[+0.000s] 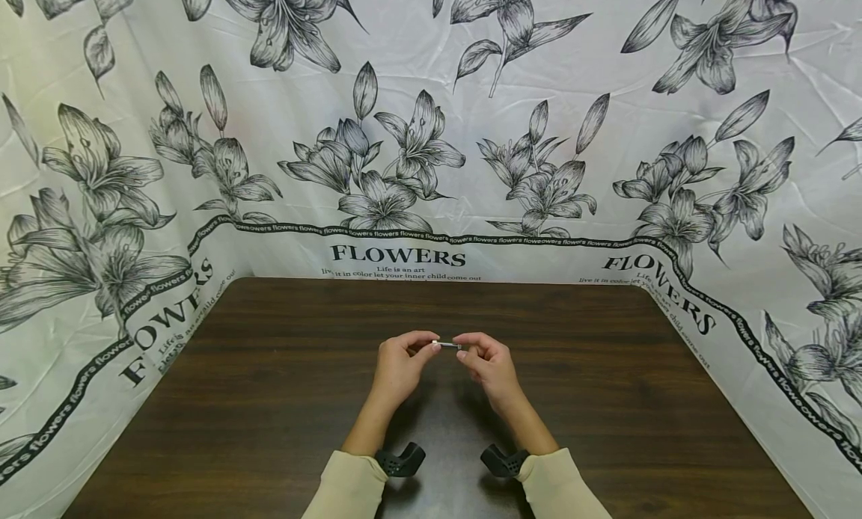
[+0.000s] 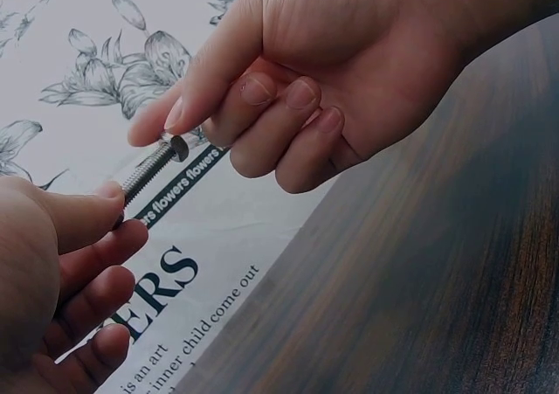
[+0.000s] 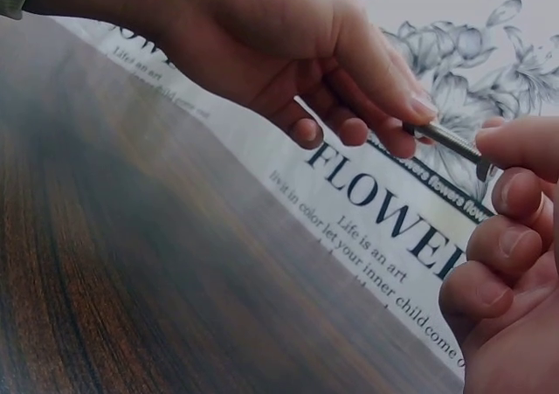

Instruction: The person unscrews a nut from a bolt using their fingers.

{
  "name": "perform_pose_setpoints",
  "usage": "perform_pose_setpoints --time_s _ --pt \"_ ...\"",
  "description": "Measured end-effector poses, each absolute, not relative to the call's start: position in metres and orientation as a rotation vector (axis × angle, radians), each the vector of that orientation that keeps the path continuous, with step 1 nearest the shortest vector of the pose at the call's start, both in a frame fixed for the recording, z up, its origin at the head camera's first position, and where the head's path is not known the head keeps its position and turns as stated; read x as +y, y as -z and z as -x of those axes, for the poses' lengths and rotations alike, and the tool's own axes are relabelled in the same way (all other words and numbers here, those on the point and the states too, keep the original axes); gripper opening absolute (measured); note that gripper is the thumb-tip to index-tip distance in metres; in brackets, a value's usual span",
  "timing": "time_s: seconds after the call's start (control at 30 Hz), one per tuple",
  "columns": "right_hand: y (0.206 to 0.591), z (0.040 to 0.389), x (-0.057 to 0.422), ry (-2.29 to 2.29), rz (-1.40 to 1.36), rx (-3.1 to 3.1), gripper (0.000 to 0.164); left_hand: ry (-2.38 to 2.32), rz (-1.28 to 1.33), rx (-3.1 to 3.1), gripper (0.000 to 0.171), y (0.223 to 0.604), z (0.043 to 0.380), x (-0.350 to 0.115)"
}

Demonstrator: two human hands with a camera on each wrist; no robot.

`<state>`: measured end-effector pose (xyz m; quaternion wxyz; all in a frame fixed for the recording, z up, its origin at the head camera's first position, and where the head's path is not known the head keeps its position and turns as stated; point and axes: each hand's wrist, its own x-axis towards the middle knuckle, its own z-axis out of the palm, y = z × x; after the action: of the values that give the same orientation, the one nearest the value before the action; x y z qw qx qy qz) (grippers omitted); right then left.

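A silver metal bolt point(image 1: 447, 345) with a threaded shank is held level between the two hands, above the table. My left hand point(image 1: 399, 366) pinches the threaded end of the bolt point(image 2: 150, 174) between thumb and fingers; its tip is covered by them. At the other end, my right hand point(image 1: 491, 366) has thumb and index finger at the bolt head point(image 2: 180, 148). The other fingers of the right hand point(image 3: 511, 263) are curled towards the palm. Whether anything sits on the covered end of the thread, I cannot tell.
The hands are over a dark brown wooden table point(image 1: 283, 399). Behind it and along both sides hangs a white cloth point(image 1: 471, 197) printed with black flowers and lettering. Each wrist wears a black camera, the left one point(image 1: 402, 461) and the right one point(image 1: 503, 461).
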<state>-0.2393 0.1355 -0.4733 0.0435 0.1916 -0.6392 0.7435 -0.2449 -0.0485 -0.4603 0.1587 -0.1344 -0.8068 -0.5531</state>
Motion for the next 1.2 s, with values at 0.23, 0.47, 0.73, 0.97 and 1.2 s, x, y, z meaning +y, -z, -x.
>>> perform_pose_setpoints --time_s 0.23,0.47,0.73,0.97,1.2 --pt "0.478 0.241 0.134 -2.267 -0.536 -1.961 0.026 1.596 0.386 -2.305 0.010 0.460 0.244 -0.048" --pt "0.465 0.235 0.133 -2.255 -0.377 -2.173 0.028 1.586 0.405 -2.297 0.008 0.461 0.243 -0.048" --pt "0.449 0.227 0.131 -2.253 -0.290 -2.314 0.043 1.572 0.437 -2.297 0.009 0.463 0.245 -0.048" --pt "0.462 0.235 0.133 -2.303 -0.299 -2.259 0.034 1.567 0.435 -2.303 0.010 0.463 0.245 -0.048" --pt "0.477 0.241 0.134 -2.398 -0.308 -2.116 0.024 1.584 0.412 -2.300 0.008 0.462 0.244 -0.048"
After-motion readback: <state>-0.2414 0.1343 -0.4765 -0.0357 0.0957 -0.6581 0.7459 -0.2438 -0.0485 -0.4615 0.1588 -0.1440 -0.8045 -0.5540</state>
